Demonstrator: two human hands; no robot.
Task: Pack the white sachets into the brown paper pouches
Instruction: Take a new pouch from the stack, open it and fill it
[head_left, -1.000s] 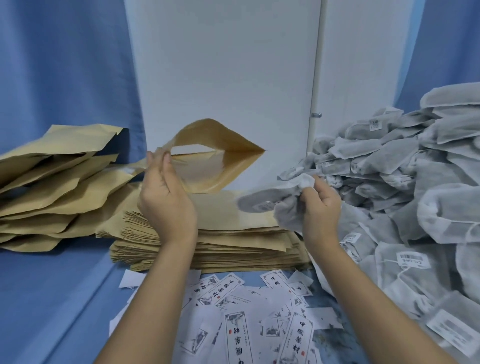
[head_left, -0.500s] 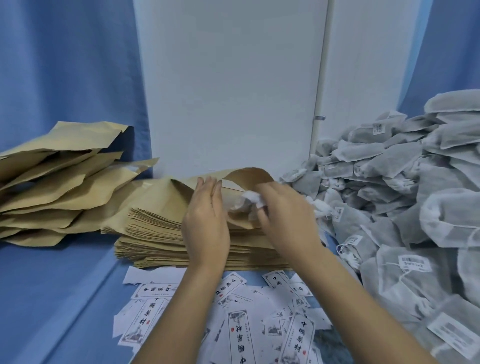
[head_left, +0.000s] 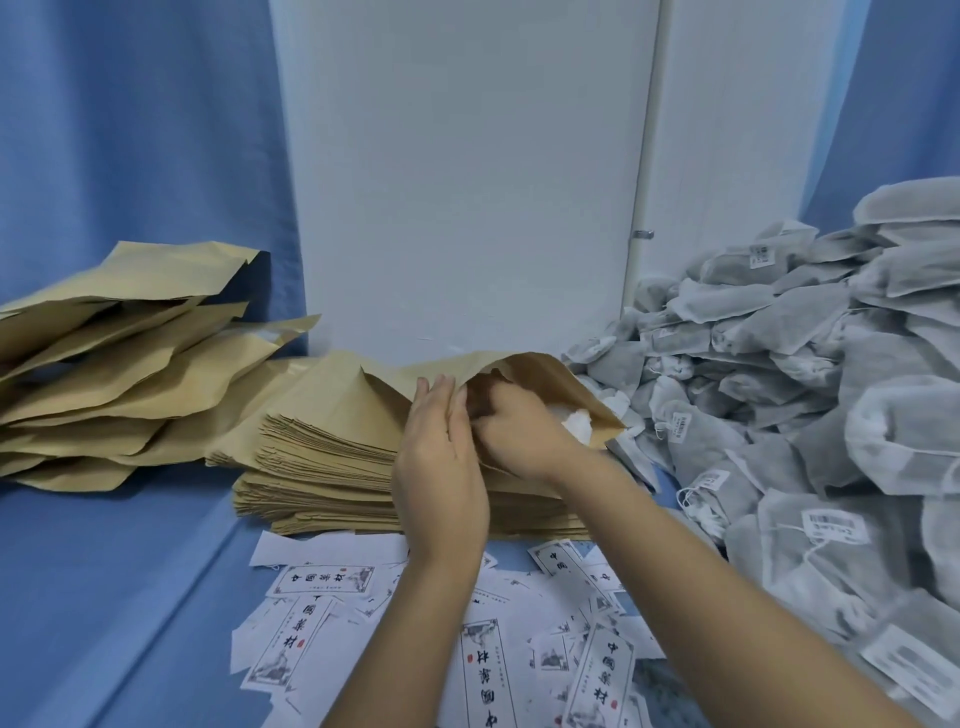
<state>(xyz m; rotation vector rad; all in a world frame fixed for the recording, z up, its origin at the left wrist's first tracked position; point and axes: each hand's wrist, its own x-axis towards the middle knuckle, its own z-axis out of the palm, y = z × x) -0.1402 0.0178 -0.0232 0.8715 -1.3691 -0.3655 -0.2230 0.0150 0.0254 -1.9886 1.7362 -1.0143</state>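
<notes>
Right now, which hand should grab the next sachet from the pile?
Probably the right hand, once it drops its white sachet: the sachet pile lies on its side, while the left hand steadies the brown pouch.

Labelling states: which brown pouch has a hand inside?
The pouch atop the middle stack: right hand inside it with a white sachet. Others have none.

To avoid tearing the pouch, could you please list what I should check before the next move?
1. Open brown paper pouch mouth wide: ok.
2. Left hand at the pouch lip, grip firm: cannot tell.
3. White mesh sachet fully inside: not ok, part shows at the mouth.
4. Right hand grips the sachet: ok.
5. Pouch rests on stack of flat brown pouches: ok.
</notes>
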